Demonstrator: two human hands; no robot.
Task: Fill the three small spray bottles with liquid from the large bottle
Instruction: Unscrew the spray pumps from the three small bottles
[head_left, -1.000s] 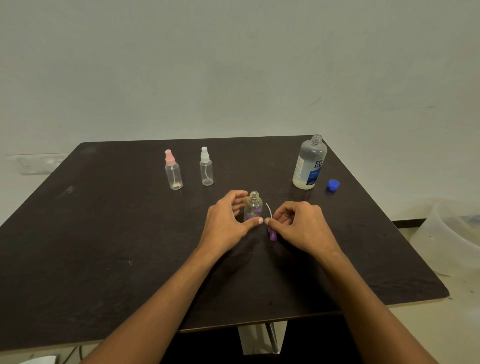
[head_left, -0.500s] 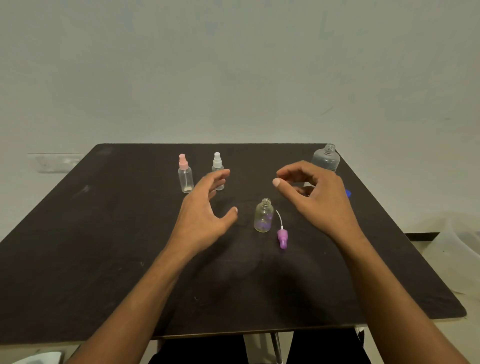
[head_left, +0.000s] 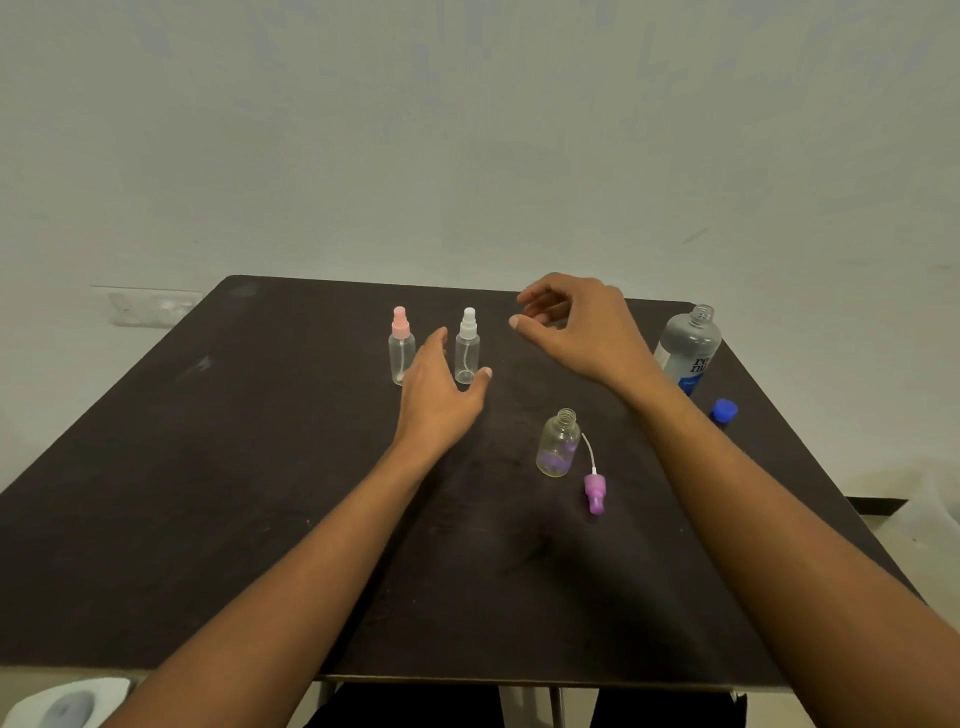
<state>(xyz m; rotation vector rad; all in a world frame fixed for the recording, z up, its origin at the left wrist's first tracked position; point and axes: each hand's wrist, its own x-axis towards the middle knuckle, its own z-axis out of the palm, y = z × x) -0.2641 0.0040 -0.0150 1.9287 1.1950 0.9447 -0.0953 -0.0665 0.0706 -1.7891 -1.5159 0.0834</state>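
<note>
An uncapped small clear bottle (head_left: 558, 444) stands mid-table with its purple spray head (head_left: 594, 491) lying beside it on the right. Two capped spray bottles stand further back: one with a pink top (head_left: 401, 345) and one with a white top (head_left: 467, 347). My left hand (head_left: 439, 395) is spread open right in front of the white-topped bottle, thumb beside its base, holding nothing. My right hand (head_left: 576, 327) hovers above the table to the right of that bottle, fingers loosely curled and empty. The large open bottle (head_left: 688, 348) stands at the far right, its blue cap (head_left: 723, 410) lying nearby.
The dark table (head_left: 234, 493) ends against a plain wall. A white plastic tub (head_left: 930, 514) sits on the floor to the right, and a white object (head_left: 62, 704) shows at the lower left corner.
Both hands let go of the uncapped bottle and purple spray head and moved away toward the back. The left hand has reached the white-topped bottle; the right hand has risen beside it.
</note>
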